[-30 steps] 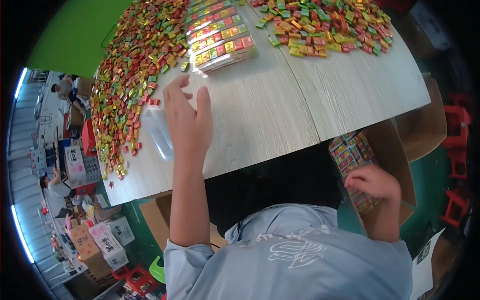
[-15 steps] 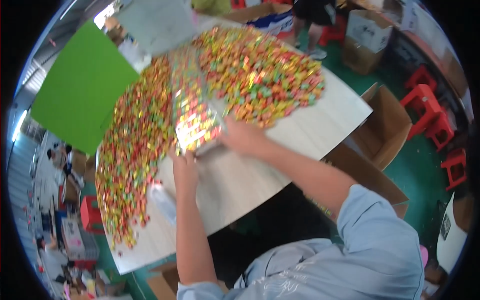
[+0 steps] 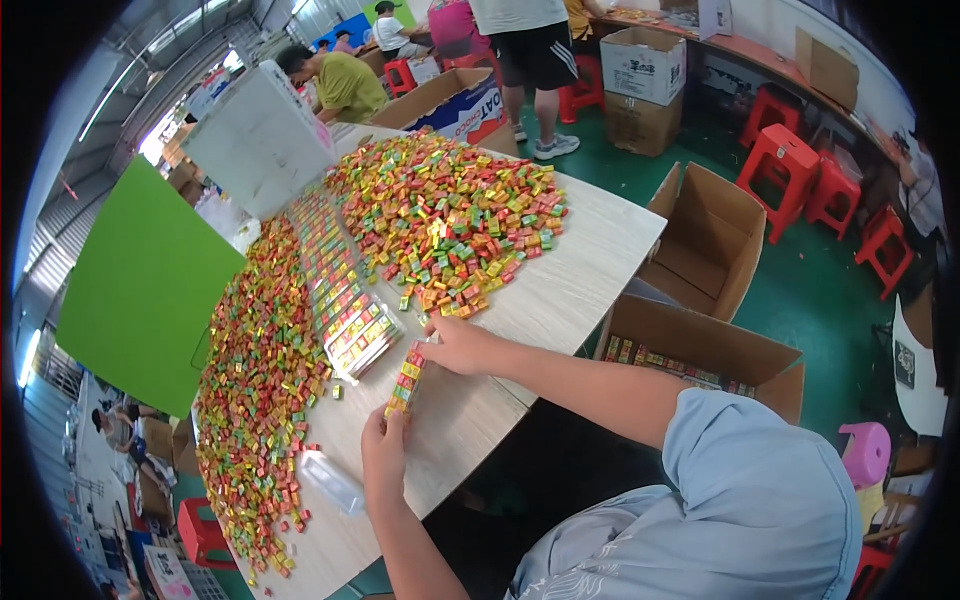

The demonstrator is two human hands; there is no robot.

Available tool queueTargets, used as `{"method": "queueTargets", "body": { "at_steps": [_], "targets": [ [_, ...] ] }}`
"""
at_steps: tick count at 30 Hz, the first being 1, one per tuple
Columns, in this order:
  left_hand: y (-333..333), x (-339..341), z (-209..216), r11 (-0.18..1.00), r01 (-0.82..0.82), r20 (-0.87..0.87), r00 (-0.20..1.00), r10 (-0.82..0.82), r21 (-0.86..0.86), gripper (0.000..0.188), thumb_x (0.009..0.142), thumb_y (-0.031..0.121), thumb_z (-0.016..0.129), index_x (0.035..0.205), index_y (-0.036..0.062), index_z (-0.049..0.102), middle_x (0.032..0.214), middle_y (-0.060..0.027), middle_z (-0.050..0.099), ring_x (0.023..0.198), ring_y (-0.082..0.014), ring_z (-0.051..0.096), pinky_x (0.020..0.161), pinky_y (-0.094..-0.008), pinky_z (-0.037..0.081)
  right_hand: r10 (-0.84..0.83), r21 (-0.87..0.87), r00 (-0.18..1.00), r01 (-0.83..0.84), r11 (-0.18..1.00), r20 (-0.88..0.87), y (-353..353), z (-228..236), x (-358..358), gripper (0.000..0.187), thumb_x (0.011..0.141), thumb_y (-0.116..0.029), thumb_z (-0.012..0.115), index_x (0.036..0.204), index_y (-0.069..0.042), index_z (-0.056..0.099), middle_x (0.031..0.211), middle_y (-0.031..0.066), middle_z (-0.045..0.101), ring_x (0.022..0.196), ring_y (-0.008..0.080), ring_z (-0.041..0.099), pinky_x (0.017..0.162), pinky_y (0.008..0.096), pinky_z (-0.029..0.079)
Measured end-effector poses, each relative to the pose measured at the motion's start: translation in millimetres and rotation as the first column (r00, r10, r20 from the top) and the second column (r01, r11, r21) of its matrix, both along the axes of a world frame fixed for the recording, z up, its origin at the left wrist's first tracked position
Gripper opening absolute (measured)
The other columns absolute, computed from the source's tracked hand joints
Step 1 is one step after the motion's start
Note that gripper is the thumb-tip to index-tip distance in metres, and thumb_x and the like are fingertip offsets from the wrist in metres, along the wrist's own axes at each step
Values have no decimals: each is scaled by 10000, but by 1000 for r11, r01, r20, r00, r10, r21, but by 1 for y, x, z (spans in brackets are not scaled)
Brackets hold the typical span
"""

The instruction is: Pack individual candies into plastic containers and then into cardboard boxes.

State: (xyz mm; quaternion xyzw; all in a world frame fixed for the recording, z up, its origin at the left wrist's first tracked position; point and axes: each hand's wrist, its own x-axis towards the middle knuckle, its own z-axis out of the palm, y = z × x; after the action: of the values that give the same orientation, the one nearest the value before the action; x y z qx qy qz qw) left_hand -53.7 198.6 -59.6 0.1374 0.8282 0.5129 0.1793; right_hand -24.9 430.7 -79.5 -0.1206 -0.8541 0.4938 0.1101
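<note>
Between my two hands a short row of small wrapped candies [image 3: 408, 378] in red, yellow and orange is held at a slant above the table [image 3: 450, 420]. My left hand [image 3: 384, 445] pinches its near end. The fingers of my right hand [image 3: 462, 346] close on its far end. Just beyond lies a long clear tray [image 3: 352, 345] filled with neat rows of similar candies. Loose candies spread in a left heap [image 3: 255, 350] and a right heap [image 3: 470, 215] on both sides of the tray. An empty-looking clear plastic box [image 3: 332, 483] rests beside my left forearm.
A white box-like block [image 3: 258, 140] and a green board [image 3: 145, 290] stand at the table's far left. Open cardboard cartons [image 3: 700, 250] sit off the right edge; a nearer carton [image 3: 720, 345] contains rows of candies. Red stools [image 3: 780, 170] and other people are farther off.
Both hands have come away from the tray's near end and toward me, with the candy row now between them. The whole view has also shifted and shows more of the room.
</note>
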Motion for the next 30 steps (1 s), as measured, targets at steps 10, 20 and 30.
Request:
{"method": "queueTargets", "body": {
  "at_steps": [10, 20, 30],
  "targets": [
    [1, 21, 0, 1000, 18, 22, 1000, -19, 23, 345, 1025, 211, 580, 1250, -48, 615, 895, -23, 624, 767, -83, 526, 695, -245, 437, -28, -447, 996, -15, 895, -90, -6, -14, 13, 479, 924, -365, 678, 1143, 40, 549, 995, 194, 664, 854, 242, 673, 759, 376, 541],
    [14, 54, 8, 997, 37, 42, 998, -39, 64, 329, 1030, 240, 571, 1179, -46, 636, 883, -26, 615, 763, -89, 526, 701, -253, 453, -33, -497, 996, -11, 868, -79, -1, -2, 52, 396, 994, -325, 622, 1218, -41, 460, 999, 111, 620, 941, 162, 596, 801, 334, 501],
    [22, 83, 17, 972, 234, 87, 968, -236, 34, 333, 1024, 190, 555, 1266, -37, 583, 994, -57, 646, 823, -116, 557, 775, -264, 473, 0, -513, 990, -72, 855, -138, 10, 9, 106, 350, 1002, -271, 595, 1226, -52, 438, 946, 67, 580, 874, 150, 541, 815, 323, 466]
  ]
}}
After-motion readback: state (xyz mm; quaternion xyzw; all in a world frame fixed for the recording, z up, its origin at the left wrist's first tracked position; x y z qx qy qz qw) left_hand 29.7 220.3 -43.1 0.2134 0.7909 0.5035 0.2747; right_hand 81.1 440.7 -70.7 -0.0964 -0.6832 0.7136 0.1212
